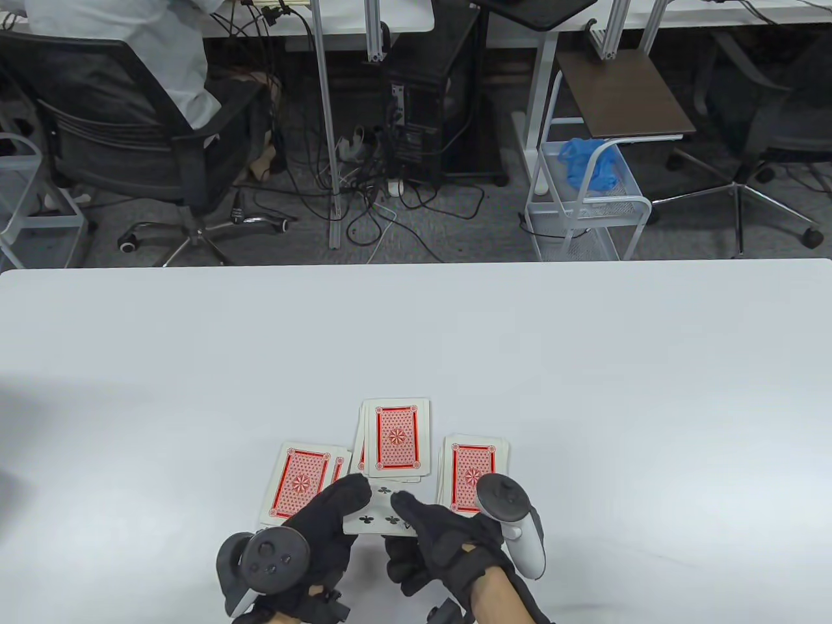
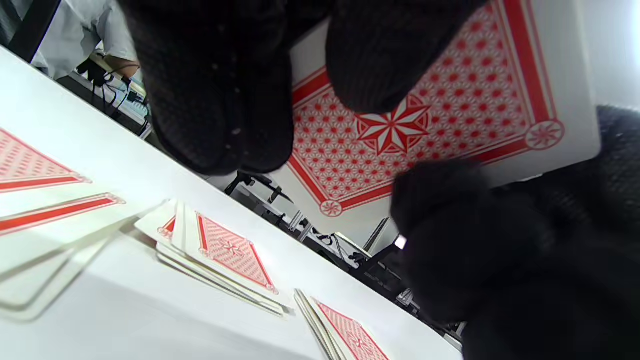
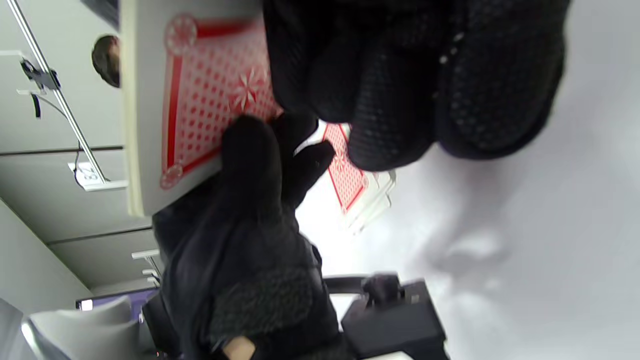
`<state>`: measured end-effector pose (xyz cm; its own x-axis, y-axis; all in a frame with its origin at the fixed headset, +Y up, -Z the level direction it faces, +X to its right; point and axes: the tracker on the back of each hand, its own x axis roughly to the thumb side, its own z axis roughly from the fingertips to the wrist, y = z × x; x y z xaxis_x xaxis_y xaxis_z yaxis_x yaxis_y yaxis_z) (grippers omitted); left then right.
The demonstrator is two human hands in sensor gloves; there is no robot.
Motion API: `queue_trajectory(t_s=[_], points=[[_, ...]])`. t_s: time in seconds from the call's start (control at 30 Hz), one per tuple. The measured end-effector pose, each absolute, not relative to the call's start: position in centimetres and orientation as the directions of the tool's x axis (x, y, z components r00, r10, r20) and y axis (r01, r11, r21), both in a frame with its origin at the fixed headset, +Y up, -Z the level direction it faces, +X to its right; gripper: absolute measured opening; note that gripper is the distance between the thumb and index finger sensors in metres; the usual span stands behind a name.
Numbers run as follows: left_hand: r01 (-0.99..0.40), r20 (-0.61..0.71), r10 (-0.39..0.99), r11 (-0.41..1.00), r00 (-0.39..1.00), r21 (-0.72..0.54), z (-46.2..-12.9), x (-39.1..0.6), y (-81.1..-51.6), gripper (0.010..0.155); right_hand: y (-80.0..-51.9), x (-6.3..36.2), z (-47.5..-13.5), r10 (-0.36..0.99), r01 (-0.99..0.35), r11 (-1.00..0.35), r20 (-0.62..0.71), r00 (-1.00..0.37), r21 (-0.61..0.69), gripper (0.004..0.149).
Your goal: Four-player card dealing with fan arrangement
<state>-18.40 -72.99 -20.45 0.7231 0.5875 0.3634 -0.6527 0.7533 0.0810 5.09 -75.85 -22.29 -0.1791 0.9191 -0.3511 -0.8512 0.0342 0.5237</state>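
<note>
While both gloves meet over the near table edge, notes as follows.

Held item: a small packet of red-backed, white-bordered paper playing cards, club pips facing up in the table view, patterned back facing down toward both wrist cameras; raised clear of the white table.
Left hand: black sensor glove, fingers under the packet and thumb over its left edge, clamped on it.
Right hand: black sensor glove, fingers curled round the packet's right edge, pinching it.
Dealt piles: three face-down piles lie beyond the hands: left pile, slightly spread; middle pile, slightly spread; right pile, squarer.
Handling, judged: light, thin, flexible; coated faces likely slide on each other, so the packet can skew or spill.
Grip point, judged: hold by the short edges, thumb on top to push cards sideways into a fan.
Risk: knit fingertips may drag two cards at once.
</note>
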Motion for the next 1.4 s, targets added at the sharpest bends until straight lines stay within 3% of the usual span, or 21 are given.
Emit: queue_trajectory(t_s=[0.07, 0.13, 0.23, 0.27, 0.33, 0.4, 0.43, 0.53, 0.6, 0.67, 0.73, 0.77, 0.8, 0.83, 0.9, 1.03, 1.13, 1.23, 1.4], points=[[-0.747, 0.311, 0.706, 0.664, 0.637, 0.022, -20.7, -18.7, -73.2, 0.048, -75.1, 5.3, -22.4, 0.935, -0.905, -0.006, -0.317, -0.156, 0.426, 0.042], [-0.816, 0.226, 0.789, 0.576, 0.571, 0.05, -20.8, -19.4, -73.3, 0.057, -74.5, 5.6, -22.7, 0.971, -0.935, 0.003, -0.226, -0.083, 0.356, 0.04], [-0.934, 0.059, 0.933, 0.35, 0.354, 0.065, -21.1, -21.1, -74.2, 0.057, -73.7, 6.6, -23.2, 0.978, -0.941, -0.204, 0.02, -0.207, 0.269, 0.039], [-0.965, 0.02, 0.965, 0.26, 0.261, 0.012, -21.3, -21.3, -74.7, 0.055, -73.7, 6.7, -23.3, 0.973, -0.932, -0.231, 0.049, -0.227, 0.281, 0.038], [-0.962, -0.143, 0.99, -0.058, -0.019, -0.269, -21.5, -20.9, -76.7, 0.072, -73.8, 6.7, -23.4, 0.979, -0.928, -0.205, 0.046, -0.2, 0.31, 0.037], [-0.869, -0.295, 0.942, -0.275, -0.158, -0.411, -21.4, -20.1, -77.6, 0.088, -74.1, 6.3, -23.5, 0.983, -0.914, -0.181, 0.055, -0.172, 0.363, 0.037], [-0.827, -0.327, 0.934, -0.297, -0.146, -0.477, -21.4, -19.6, -77.8, 0.091, -74.1, 6.1, -23.5, 0.982, -0.9, -0.186, 0.053, -0.179, 0.394, 0.037], [-0.804, -0.261, 0.965, -0.171, -0.021, -0.569, -21.5, -18.7, -77.7, 0.079, -74.0, 5.5, -23.4, 0.971, -0.872, -0.237, 0.086, -0.222, 0.428, 0.037], [-0.839, -0.267, 0.963, -0.17, -0.031, -0.517, -21.5, -18.5, -77.6, 0.058, -74.0, 5.3, -23.3, 0.969, -0.859, -0.245, 0.089, -0.23, 0.449, 0.037], [-0.864, -0.277, 0.959, -0.188, -0.059, -0.468, -21.4, -18.5, -77.5, 0.053, -73.7, 5.4, -23.3, 0.96, -0.861, -0.266, 0.039, -0.277, 0.434, 0.038], [-0.889, -0.213, 0.976, -0.064, 0.038, -0.453, -21.5, -18.8, -77.1, 0.05, -71.9, 5.7, -23.2, 0.895, -0.809, -0.438, 0.105, -0.434, 0.392, 0.07], [-0.898, -0.188, 0.976, 0.019, 0.113, -0.44, -21.5, -19.0, -76.6, 0.05, -69.8, 6.0, -23.0, 0.781, -0.728, -0.624, 0.214, -0.587, 0.283, 0.089], [-0.893, -0.156, 0.974, 0.077, 0.161, -0.443, -21.5, -19.1, -76.4, 0.05, -68.7, 6.1, -22.7, 0.697, -0.68, -0.713, 0.273, -0.663, 0.17, 0.095], [-0.884, -0.125, 0.969, 0.137, 0.213, -0.446, -21.5, -19.1, -76.2, 0.05, -67.1, 5.8, -22.4, 0.572, -0.614, -0.79, 0.35, -0.742, -0.01, 0.095], [-0.872, -0.094, 0.954, 0.217, 0.285, -0.439, -21.5, -19.0, -75.8, 0.05, -65.4, 4.7, -22.1, 0.422, -0.535, -0.835, 0.472, -0.774, -0.131, 0.082], [-0.825, -0.008, 0.912, 0.367, 0.41, -0.429, -21.3, -18.7, -75.0, 0.049, -64.1, 2.1, -23.2, 0.336, -0.456, -0.884, 0.545, -0.768, -0.099, 0.069], [-0.781, 0.075, 0.866, 0.481, 0.495, -0.398, -21.1, -18.8, -74.4, 0.049, -64.4, 1.2, -23.9, 0.31, -0.399, -0.916, 0.564, -0.765, -0.039, 0.082], [-0.787, 0.084, 0.871, 0.475, 0.484, -0.394, -21.2, -19.1, -74.3, 0.05, -65.0, 1.4, -24.4, 0.257, -0.406, -0.902, 0.576, -0.776, -0.145, 0.074], [-0.778, 0.086, 0.869, 0.477, 0.488, -0.408, -21.3, -18.9, -74.3, 0.049, -65.6, 2.3, -24.7, 0.315, -0.476, -0.87, 0.593, -0.741, -0.133, 0.054]])
